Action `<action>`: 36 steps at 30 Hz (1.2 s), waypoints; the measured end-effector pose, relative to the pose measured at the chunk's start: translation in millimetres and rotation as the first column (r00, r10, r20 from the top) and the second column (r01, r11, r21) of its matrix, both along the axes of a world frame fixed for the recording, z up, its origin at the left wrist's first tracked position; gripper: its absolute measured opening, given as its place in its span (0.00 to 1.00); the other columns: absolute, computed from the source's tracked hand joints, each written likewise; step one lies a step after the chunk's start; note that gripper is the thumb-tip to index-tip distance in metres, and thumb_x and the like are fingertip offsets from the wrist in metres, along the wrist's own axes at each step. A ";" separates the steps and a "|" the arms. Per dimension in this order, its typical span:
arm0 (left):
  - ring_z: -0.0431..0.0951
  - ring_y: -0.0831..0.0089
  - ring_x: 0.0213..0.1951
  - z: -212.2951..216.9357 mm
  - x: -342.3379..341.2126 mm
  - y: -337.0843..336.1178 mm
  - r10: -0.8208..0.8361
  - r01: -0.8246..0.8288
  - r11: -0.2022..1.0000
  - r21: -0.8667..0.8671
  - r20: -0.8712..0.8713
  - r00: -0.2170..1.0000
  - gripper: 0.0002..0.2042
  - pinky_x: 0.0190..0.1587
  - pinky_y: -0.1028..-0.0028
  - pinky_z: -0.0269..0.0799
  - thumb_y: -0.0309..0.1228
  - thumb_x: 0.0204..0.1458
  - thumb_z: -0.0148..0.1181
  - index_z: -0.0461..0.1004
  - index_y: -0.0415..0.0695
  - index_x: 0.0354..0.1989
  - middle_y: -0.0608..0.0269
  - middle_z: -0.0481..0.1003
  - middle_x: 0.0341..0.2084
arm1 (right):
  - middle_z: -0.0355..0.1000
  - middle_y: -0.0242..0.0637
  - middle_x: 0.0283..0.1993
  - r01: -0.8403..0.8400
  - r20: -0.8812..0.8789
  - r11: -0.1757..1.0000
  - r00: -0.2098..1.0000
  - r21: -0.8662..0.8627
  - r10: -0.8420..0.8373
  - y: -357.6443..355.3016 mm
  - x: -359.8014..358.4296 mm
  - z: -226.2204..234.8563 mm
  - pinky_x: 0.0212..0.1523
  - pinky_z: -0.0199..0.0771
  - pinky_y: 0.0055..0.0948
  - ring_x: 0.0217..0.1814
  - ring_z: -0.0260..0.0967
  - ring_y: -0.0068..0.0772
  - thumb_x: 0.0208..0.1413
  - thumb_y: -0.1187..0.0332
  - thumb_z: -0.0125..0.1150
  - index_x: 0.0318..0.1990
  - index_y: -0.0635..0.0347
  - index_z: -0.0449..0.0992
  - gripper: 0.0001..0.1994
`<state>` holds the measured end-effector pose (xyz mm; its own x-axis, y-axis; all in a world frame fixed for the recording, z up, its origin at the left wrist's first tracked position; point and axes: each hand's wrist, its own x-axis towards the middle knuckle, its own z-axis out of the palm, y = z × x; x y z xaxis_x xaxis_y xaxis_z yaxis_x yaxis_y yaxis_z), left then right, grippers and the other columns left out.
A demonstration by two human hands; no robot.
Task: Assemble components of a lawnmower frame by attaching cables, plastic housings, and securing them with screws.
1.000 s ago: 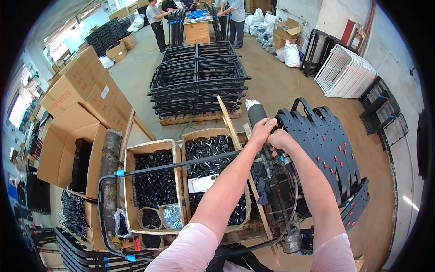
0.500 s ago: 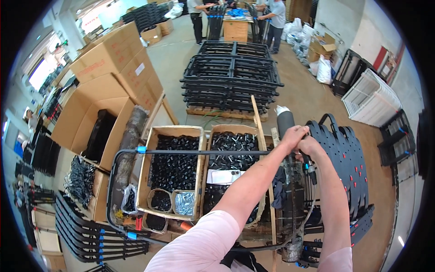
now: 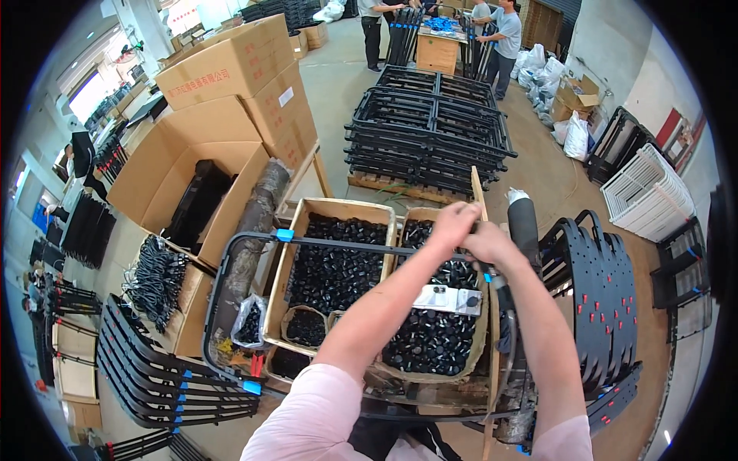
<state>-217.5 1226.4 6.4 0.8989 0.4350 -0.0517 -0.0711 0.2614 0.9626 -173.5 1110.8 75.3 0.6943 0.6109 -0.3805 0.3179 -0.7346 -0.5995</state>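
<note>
Head view: both hands swing left, now over the far right corner of the parts box (image 3: 484, 330).

The right hand (image 3: 492, 243) has its fingers wrapped around the black tool (image 3: 487, 277) above that corner, where a second ago it was at the padded roller (image 3: 523, 223) right of the box; that puts the tool nearer the bent frame (image 3: 338, 243) lying across the box. The left hand (image 3: 453, 224) has its fingers curled together just beside it; whether they grip anything, I cannot tell. The wooden strip (image 3: 494, 384) along the box's right side and the roller beyond it limit that side. Past the box's far rim, floor (image 3: 370, 197) shows before the stacked frames (image 3: 427, 146), leaving more room that way.
</note>
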 end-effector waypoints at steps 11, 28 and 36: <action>0.72 0.79 0.34 -22.9 -90.1 125.8 0.091 -0.092 0.991 -0.097 -0.015 0.996 0.16 0.39 0.72 0.70 0.45 0.66 0.63 0.80 0.43 0.37 0.70 0.76 0.31 | 0.82 0.41 0.26 -0.102 0.083 0.973 0.989 -0.208 0.122 134.6 -88.5 0.2 0.39 0.81 0.40 0.32 0.84 0.40 0.54 0.53 0.59 0.30 0.61 0.84 0.19; 0.73 0.76 0.42 -32.4 -101.3 119.5 0.047 -0.047 0.999 -0.016 -0.006 0.999 0.16 0.49 0.72 0.70 0.44 0.68 0.60 0.79 0.41 0.44 0.67 0.78 0.38 | 0.79 0.43 0.23 -0.111 0.130 0.973 0.982 -0.204 0.139 126.9 -94.4 -12.2 0.35 0.80 0.40 0.22 0.80 0.37 0.55 0.51 0.61 0.27 0.67 0.81 0.23; 0.74 0.76 0.44 -37.4 -106.1 124.0 0.033 -0.033 0.998 -0.052 -0.006 0.999 0.17 0.51 0.72 0.70 0.44 0.68 0.60 0.79 0.41 0.45 0.66 0.78 0.40 | 0.80 0.43 0.26 -0.075 -0.035 0.983 0.997 -0.167 0.070 134.0 -97.2 -19.6 0.28 0.79 0.37 0.24 0.81 0.38 0.53 0.61 0.61 0.32 0.69 0.81 0.16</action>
<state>-323.6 1350.4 -31.1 0.8839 0.4608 -0.0797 -0.0753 0.3085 0.9482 -270.7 1244.7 55.7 0.6378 0.5851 -0.5008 0.3585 -0.8011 -0.4794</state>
